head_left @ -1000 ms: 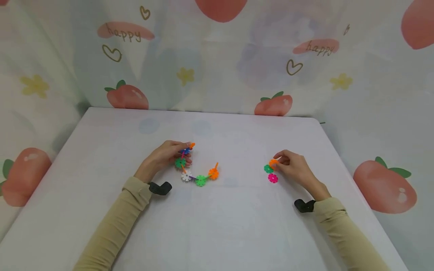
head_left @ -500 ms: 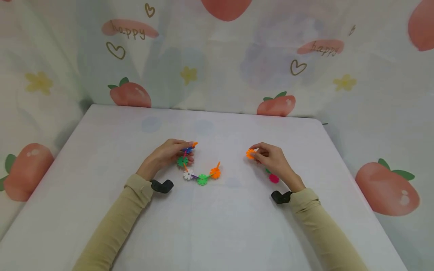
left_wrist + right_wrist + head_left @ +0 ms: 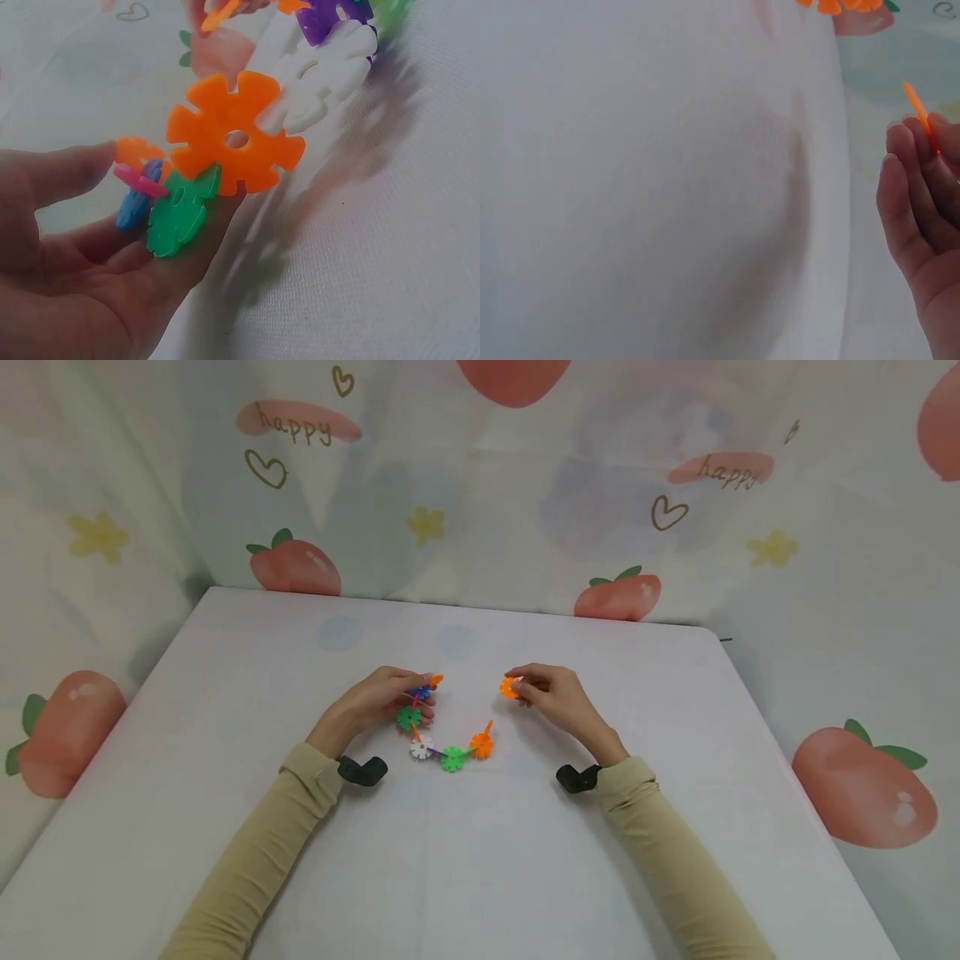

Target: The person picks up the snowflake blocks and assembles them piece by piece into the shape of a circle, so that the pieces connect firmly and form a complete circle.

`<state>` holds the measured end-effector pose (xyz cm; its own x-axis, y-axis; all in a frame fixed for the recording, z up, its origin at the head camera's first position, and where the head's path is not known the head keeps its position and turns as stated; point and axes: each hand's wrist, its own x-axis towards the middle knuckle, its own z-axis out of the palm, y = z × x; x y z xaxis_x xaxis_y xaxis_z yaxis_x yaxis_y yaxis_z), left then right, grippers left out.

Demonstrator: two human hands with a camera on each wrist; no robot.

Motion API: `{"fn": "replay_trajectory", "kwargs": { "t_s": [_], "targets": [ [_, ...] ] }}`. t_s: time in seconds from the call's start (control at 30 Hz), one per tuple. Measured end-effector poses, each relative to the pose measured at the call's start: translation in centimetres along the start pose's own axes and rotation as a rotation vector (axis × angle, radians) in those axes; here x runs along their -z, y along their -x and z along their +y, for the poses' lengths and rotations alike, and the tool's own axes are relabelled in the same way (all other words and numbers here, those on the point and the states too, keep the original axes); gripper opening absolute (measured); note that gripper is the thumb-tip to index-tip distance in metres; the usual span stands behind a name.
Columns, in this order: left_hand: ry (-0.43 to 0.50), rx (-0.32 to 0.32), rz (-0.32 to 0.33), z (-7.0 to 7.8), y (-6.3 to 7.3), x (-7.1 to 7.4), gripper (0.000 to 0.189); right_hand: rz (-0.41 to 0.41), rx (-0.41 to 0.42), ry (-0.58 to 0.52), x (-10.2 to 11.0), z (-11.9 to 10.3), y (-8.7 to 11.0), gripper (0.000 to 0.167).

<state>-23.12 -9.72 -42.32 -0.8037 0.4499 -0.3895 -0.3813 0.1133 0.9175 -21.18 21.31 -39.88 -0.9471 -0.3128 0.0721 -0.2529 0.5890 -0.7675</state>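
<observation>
My left hand (image 3: 375, 697) grips one end of a curved chain of plastic snowflake discs, near a blue disc (image 3: 422, 692) and an orange one. From there the chain runs through a green disc (image 3: 408, 718), a white disc (image 3: 422, 747) and a light green disc (image 3: 453, 759) to an orange end (image 3: 482, 745). Close up in the left wrist view, the green disc (image 3: 180, 217) lies against my fingers. Between thumb and fingertips, my right hand (image 3: 558, 693) pinches a loose orange snowflake disc (image 3: 509, 687), apart from the chain. It appears edge-on in the right wrist view.
A white table (image 3: 450, 860) lies under both hands. Behind it hangs a printed cloth (image 3: 480, 502) with fruit and hearts. Black wrist devices, one at the left wrist (image 3: 363, 771) and one at the right wrist (image 3: 577, 778), jut out over the table.
My right hand has carried the orange snowflake disc left towards the chain. The green and pink discs it left behind are now hidden by my right arm. My left hand has stayed nearly still.
</observation>
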Motion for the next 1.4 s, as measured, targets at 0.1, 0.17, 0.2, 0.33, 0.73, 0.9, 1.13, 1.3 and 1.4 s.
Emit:
{"fn": "replay_trajectory", "kwargs": {
  "t_s": [0.1,0.17,0.2,0.33,0.73,0.9,1.13,1.3,1.4],
  "targets": [
    [-0.008,0.002,-0.004,0.0,0.0,0.0,0.044,-0.009,-0.001,-0.018,-1.0,-0.7,-1.0,0.022],
    [-0.012,0.005,-0.012,0.1,0.0,0.0,0.044,-0.008,-0.001,-0.034,-1.7,-1.2,-1.6,0.023],
    [-0.011,0.007,-0.015,0.1,0.0,-0.1,0.043,-0.005,-0.001,-0.04,-2.0,-1.4,-1.9,0.023],
    [-0.008,0.002,-0.03,0.1,-0.1,-0.2,0.044,0.006,-0.003,-0.067,-3.3,-2.1,-2.9,0.021],
    [-0.041,-0.029,-0.025,0.1,-0.2,-0.4,0.043,0.01,0.009,-0.13,-5.6,-2.6,-4.2,0.02],
    [-0.022,-0.033,0.015,0.1,-0.2,-0.4,0.039,0.013,0.02,-0.16,-6.0,-2.6,-4.6,0.018],
    [-0.036,-0.051,0.056,0.2,-0.4,-0.9,0.039,0.048,0.047,-0.18,-6.1,-2.5,-4.5,0.019],
    [-0.041,-0.052,0.061,0.3,-0.4,-1.1,0.039,0.018,0.027,-0.183,-5.9,-2.3,-4.5,0.018],
    [-0.034,-0.037,0.064,0.3,-0.3,-1.1,0.039,-0.016,0.004,-0.218,-5.8,-2.1,-4.5,0.018]
  ]
}}
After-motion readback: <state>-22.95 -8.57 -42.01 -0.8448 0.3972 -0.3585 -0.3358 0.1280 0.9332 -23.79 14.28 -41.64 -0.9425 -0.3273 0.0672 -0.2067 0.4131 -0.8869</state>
